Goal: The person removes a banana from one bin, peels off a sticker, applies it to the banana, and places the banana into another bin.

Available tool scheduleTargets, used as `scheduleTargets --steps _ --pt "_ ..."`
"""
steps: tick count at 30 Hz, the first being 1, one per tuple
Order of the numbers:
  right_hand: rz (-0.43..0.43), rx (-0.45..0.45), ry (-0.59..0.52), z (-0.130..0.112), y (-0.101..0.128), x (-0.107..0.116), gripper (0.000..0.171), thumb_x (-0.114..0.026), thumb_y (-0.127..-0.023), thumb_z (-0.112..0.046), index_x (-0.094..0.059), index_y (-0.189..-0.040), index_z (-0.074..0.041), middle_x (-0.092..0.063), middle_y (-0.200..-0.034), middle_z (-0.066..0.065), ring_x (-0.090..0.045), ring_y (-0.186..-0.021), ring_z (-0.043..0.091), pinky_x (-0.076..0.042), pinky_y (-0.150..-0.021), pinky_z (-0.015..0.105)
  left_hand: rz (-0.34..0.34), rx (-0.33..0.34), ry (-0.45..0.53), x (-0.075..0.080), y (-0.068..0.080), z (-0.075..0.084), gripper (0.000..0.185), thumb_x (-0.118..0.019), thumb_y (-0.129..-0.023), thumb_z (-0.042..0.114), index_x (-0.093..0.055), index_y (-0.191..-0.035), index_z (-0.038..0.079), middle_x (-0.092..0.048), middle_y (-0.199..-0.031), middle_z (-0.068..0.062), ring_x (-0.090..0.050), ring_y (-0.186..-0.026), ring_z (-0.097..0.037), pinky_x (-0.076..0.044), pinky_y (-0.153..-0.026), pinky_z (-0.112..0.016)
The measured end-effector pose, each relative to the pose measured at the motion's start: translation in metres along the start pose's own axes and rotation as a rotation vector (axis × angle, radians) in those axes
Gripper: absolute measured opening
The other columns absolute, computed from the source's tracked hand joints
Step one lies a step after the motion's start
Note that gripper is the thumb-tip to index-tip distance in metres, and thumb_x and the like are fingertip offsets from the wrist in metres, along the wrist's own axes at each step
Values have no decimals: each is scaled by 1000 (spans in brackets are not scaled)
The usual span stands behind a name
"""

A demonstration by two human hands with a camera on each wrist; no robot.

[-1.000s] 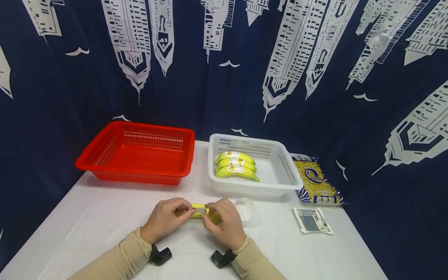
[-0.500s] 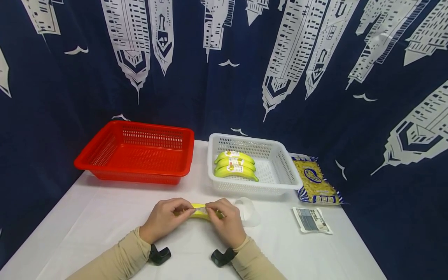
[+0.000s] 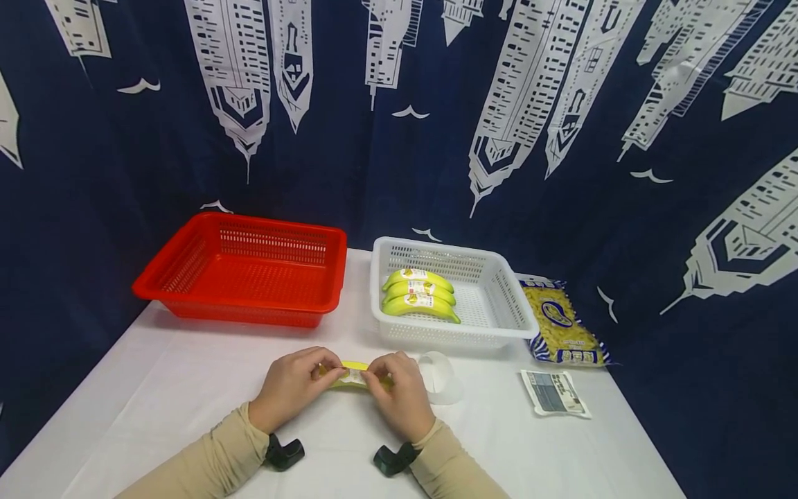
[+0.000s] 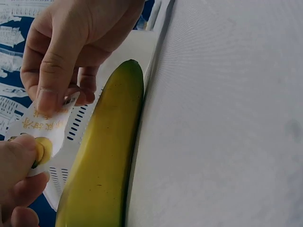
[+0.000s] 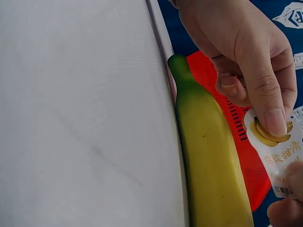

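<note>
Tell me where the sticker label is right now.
Head view, front centre: the label is pinched between left hand and right hand, above the banana.

The head camera looks forward and down over the table (image 3: 187, 388) from above the person. Each wrist camera sits very near the table surface, apparently looking along the banana (image 4: 106, 161), left toward 3 o'clock, right toward 9. All three share the banana and the sticker (image 5: 279, 156).

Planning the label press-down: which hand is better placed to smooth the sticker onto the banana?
Right, probably. The right hand pinches the sticker over the banana middle; the left hand has its grip on the sticker's other end, steadying it.
</note>
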State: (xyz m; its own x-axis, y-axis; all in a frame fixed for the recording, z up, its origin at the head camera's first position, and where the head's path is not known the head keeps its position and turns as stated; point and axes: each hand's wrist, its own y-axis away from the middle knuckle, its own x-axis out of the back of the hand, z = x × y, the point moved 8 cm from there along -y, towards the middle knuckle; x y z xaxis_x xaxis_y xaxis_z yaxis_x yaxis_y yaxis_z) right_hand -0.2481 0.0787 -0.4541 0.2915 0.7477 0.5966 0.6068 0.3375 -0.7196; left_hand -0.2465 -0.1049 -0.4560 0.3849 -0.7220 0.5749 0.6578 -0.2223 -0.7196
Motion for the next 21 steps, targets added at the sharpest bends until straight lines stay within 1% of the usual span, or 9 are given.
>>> scheduleTargets --steps 3,6,10,14,21 --pt "0 2 30 0 0 -1 23 -86 -83 -16 -64 -89 -17 -67 -82 -9 -56 -80 7 -40 -75 27 -31 15 -10 -1 0 0 23 -91 -78 26 -69 -86 29 -62 -76 21 -41 -60 7 -33 -54 -11" --pt "-6 1 55 -1 0 -1 23 -86 -84 -19 -63 -87 -18 -64 -82 -9 -55 -82 8 -39 -78 30 -58 27 -3 -2 0 0 21 -89 -81 27 -69 -87 29 -61 -77 21 -41 -61 6 -34 -54 -12" --pt "-26 6 81 -2 0 -4 22 -83 -86 -22 -61 -86 -17 -63 -91 -5 -55 -90 14 -39 -81 35 -92 48 -1 -4 -1 0 20 -87 -83 28 -68 -87 28 -58 -78 20 -45 -66 3 -38 -57 -16" --pt "-37 9 67 0 0 -7 22 -81 -88 -22 -60 -88 -15 -63 -100 -1 -56 -97 18 -42 -82 36 -119 71 -16 -6 -1 -2 20 -87 -83 29 -67 -86 28 -59 -81 19 -51 -73 3 -44 -60 -17" --pt "-70 -17 17 4 0 -12 22 -81 -90 -21 -60 -91 -14 -65 -100 -1 -60 -97 16 -47 -84 34 -135 90 -48 -8 0 -6 23 -89 -81 30 -67 -86 28 -60 -82 18 -56 -76 1 -46 -61 -18"
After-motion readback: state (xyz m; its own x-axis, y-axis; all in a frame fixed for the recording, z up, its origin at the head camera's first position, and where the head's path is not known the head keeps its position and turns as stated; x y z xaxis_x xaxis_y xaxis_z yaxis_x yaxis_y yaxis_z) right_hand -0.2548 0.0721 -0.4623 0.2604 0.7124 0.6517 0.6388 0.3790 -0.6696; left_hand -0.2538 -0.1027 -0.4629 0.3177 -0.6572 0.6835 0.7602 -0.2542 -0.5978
